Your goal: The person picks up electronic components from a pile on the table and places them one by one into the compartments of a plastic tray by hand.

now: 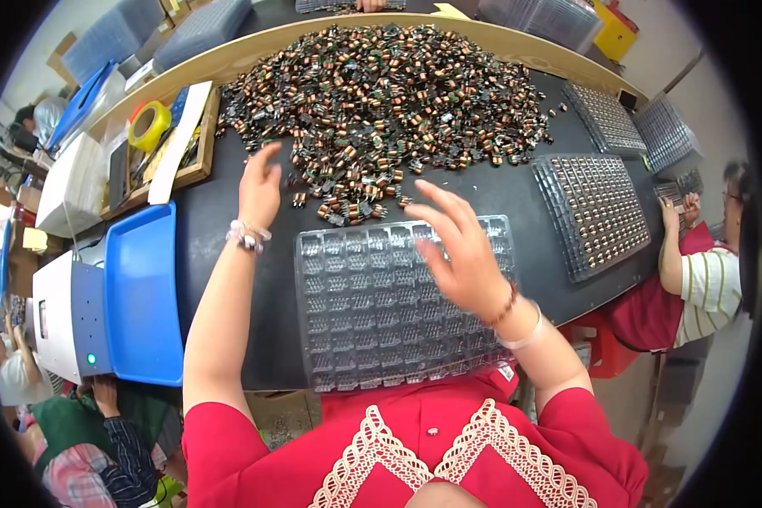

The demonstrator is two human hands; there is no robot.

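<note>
A large heap of small copper-wound coil parts (389, 93) covers the far middle of the dark table. My left hand (261, 190) hovers by the heap's near left edge, thumb and fingers apart, with nothing visible in them. A transparent plastic tray (364, 296) with rows of moulded compartments lies in front of me, just below a few loose coils. Over the tray's far right part is my right hand (461, 245), slightly blurred, its fingers spread and no part seen in its grip.
Stacked trays filled with coils (597, 212) stand at the right. On the left are a blue tray (144, 296), a white machine (68, 317) with a green light, and a wooden box (199, 157) with yellow tape (150, 127). A co-worker (694, 279) sits at the right.
</note>
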